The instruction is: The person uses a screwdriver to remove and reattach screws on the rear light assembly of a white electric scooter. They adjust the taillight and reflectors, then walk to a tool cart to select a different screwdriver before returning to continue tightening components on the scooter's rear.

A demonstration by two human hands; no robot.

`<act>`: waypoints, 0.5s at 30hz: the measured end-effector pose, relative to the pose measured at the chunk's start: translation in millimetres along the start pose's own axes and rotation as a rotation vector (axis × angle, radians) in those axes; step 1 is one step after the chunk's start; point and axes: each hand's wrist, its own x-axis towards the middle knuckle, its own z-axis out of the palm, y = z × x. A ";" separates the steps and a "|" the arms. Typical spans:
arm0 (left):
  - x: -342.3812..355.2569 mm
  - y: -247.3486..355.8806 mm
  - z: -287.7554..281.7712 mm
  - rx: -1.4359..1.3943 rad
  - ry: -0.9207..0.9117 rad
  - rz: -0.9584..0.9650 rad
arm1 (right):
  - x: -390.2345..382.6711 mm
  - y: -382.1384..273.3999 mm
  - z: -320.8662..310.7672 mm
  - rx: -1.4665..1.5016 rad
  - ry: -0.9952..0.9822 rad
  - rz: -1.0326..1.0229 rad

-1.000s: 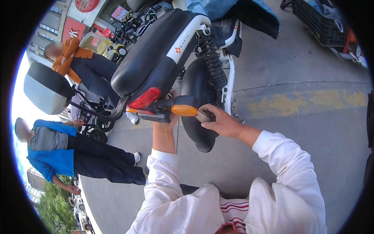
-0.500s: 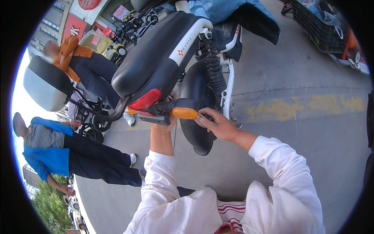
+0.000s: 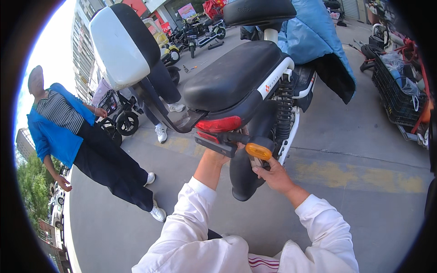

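Observation:
The rear of a black and white electric scooter fills the middle, with its black seat (image 3: 232, 75) above a red tail light (image 3: 218, 124). An orange turn signal (image 3: 258, 151) on a dark stalk sticks out over the black rear mudguard (image 3: 243, 179). My left hand (image 3: 220, 157) reaches up behind the dark bracket (image 3: 213, 144) under the tail light, its fingers mostly hidden. Just below the turn signal, my right hand (image 3: 275, 175) is closed, thumb against fingers, around a small greyish piece too unclear to name.
A white and black backrest (image 3: 119, 48) juts out on the scooter's left. A person in a blue jacket (image 3: 63, 132) stands at left; another person's legs show behind the backrest. Blue padded cover (image 3: 314, 34) drapes the scooter's front. A black crate (image 3: 396, 98) sits on a vehicle at right.
The view has shifted, so the scooter sits lower and farther right. My right hand has gone from the turn signal's outer tip to its underside. My left hand stays behind the bracket.

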 end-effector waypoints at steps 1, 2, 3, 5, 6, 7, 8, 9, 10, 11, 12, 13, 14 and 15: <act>-2.0 -0.9 3.5 0.017 0.038 0.008 | -4.2 -6.4 2.0 -0.004 0.004 0.036; -1.3 -1.9 4.2 0.042 0.038 0.006 | -3.6 -6.2 2.4 -0.013 0.022 0.017; -0.1 -2.6 4.4 0.068 0.038 0.004 | -2.1 -4.9 2.4 -0.022 0.038 -0.003; -1.7 -2.7 5.3 0.052 0.050 -0.020 | -2.7 -1.2 4.1 -0.071 0.069 -0.044; -2.2 -2.1 5.1 0.009 0.060 -0.039 | -2.4 0.9 4.8 -0.113 0.084 -0.067; -2.2 -2.3 5.5 -0.035 0.069 -0.057 | -2.4 3.5 4.7 -0.157 0.098 -0.091; -1.9 -3.5 7.1 -0.018 0.059 -0.046 | -2.3 8.5 3.4 -0.118 0.103 -0.098; -1.1 -5.3 9.2 -0.001 0.050 -0.035 | -2.7 15.0 0.9 -0.079 0.108 -0.104; -1.7 -4.7 10.4 0.014 0.056 -0.028 | -3.6 18.7 1.2 -0.035 0.108 -0.111; -2.6 -4.4 11.8 0.028 0.063 -0.019 | -3.4 20.7 0.0 -0.045 0.108 -0.089; -2.4 -4.3 12.7 0.035 0.081 -0.014 | -1.8 21.0 -2.5 -0.056 0.108 -0.067; -1.1 -5.0 12.1 0.031 0.077 -0.012 | -0.8 19.7 -4.0 -0.065 0.110 -0.041; -0.2 -5.6 11.0 0.026 0.075 -0.010 | -0.3 17.9 -3.5 -0.081 0.119 -0.075; 0.9 -4.4 8.7 0.012 0.050 -0.008 | 0.1 15.4 -1.3 -0.098 0.128 -0.108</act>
